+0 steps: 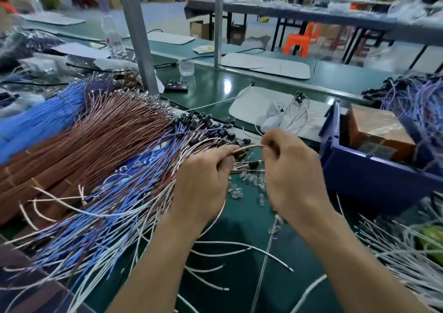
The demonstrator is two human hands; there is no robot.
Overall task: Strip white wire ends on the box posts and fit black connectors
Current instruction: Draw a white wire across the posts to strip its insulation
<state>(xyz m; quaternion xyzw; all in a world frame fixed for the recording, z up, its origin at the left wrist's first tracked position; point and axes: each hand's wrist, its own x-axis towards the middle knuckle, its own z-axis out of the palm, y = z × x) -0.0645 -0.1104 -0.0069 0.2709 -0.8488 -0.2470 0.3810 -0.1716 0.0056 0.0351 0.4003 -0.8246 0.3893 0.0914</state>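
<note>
Left hand (203,178) and right hand (293,169) both pinch one brown wire (249,147); wire heap (96,145) crowds left, one blue bin (374,176) right.

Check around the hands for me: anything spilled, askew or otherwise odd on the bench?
Small clear parts lie scattered loose on the green mat between the left hand and right hand, which hold a brown wire, as if spilled. Cut white wires are strewn at odd angles nearer the front edge.
</note>
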